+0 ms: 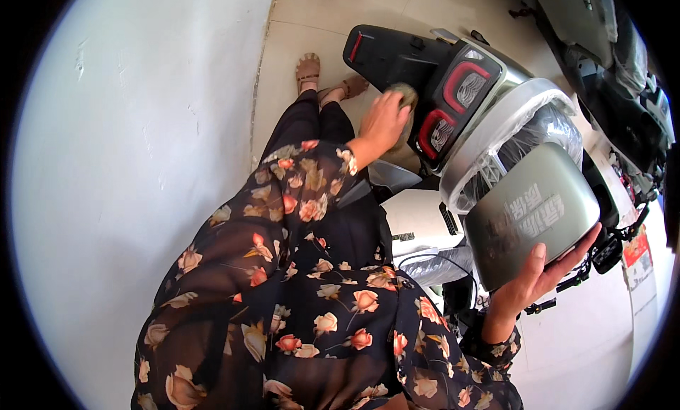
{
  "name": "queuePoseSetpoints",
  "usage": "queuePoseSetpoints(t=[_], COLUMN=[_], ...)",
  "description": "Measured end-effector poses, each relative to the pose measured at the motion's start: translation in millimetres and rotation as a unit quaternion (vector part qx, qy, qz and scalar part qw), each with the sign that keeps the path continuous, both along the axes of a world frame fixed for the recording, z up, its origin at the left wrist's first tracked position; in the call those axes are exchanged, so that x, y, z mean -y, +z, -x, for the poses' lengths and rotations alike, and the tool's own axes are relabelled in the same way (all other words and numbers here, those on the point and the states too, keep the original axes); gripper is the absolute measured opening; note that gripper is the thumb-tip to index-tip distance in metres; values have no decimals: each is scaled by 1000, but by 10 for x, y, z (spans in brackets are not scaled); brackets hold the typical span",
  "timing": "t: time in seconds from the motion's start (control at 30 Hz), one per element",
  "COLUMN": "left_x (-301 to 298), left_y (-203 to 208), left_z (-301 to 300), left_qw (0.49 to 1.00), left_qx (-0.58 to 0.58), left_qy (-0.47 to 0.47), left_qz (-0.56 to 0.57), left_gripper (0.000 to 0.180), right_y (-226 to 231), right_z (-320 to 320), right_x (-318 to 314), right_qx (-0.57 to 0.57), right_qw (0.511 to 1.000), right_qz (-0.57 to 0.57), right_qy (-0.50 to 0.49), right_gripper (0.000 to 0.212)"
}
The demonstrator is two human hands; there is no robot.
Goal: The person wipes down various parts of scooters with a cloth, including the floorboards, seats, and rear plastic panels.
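Silver-green case [533, 215] — hands [383, 121] split between it and a cloth [406, 92]

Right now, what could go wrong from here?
The left hand holds a brownish cloth-like pad close to the red-rimmed tail light; any grit caught in it might scratch the lens.

The right hand is at the lower edge of the grey-green case; if unfastened, which I cannot tell, the case could slip.

Floor's [322, 4] cream tile with thin joint lines, kinda shiny. Brown sandals [307, 70] with feet in them are planted on the far side, left of a scooter [432, 91].
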State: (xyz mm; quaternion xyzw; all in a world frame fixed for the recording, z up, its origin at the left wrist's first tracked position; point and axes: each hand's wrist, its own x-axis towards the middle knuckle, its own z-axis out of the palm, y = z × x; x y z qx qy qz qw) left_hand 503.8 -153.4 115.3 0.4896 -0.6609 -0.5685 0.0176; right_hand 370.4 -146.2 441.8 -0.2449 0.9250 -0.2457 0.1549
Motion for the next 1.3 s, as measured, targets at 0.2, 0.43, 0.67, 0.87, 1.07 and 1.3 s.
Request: queuePoseSetpoints(t=[0.2, 0.43, 0.67, 0.87, 1.07, 1.3], left_x=[672, 381, 232, 353, 517, 262], left_y=[-478, -607, -741, -284, -327, -416], left_z=[432, -53, -501, 156, 390, 19], left_qw=[958, 990, 996, 958, 917, 847], left_qx=[-62, 24, 25, -35, -25, -71], left_qy=[-197, -103, -31, -215, -269, -399], left_qz=[200, 93, 75, 187, 294, 344], left_gripper=[26, 28, 29, 33, 36, 41], right_y=[48, 63, 67, 122, 133, 142], right_z=[-19, 48, 85, 80, 20, 28], right_x=[23, -23, -28, -37, 36, 60], right_qx=[12, -11, 3, -7, 12, -19], right_qw=[999, 999, 998, 998, 996, 992], right_qz=[15, -23, -13, -32, -15, -61], right_qy=[-30, -37, -54, -61, -92, -112], right_gripper=[79, 81, 81, 82, 82, 85])
